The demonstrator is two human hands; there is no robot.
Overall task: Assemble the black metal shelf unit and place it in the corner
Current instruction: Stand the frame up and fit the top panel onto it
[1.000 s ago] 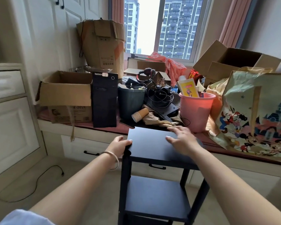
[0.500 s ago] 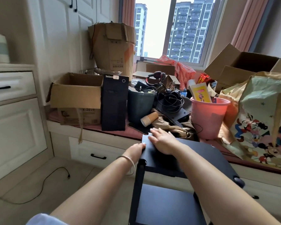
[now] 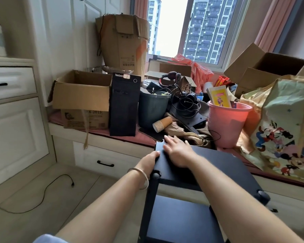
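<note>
The black metal shelf unit point(image 3: 223, 165) stands upright on the floor in front of the window bench, with a flat top panel and a lower shelf point(image 3: 181, 218) showing beneath it. My left hand point(image 3: 148, 161) grips the left edge of the top panel, thumb on top, a bracelet on its wrist. My right hand point(image 3: 176, 151) lies flat with straight fingers on the far left part of the top panel. The shelf's legs are cut off at the frame's bottom.
The window bench point(image 3: 102, 133) is crowded with cardboard boxes point(image 3: 81, 95), a black computer tower point(image 3: 124, 104), a dark bin point(image 3: 153, 109), a pink bucket point(image 3: 226, 123) and a cartoon bag point(image 3: 288, 130). White cabinets point(image 3: 12, 120) stand left. A black cable point(image 3: 47, 192) lies on the floor.
The view swung to the right of the shelf. My right hand slid from the panel's right side to its far left part, near my left hand, which keeps hold of the edge.
</note>
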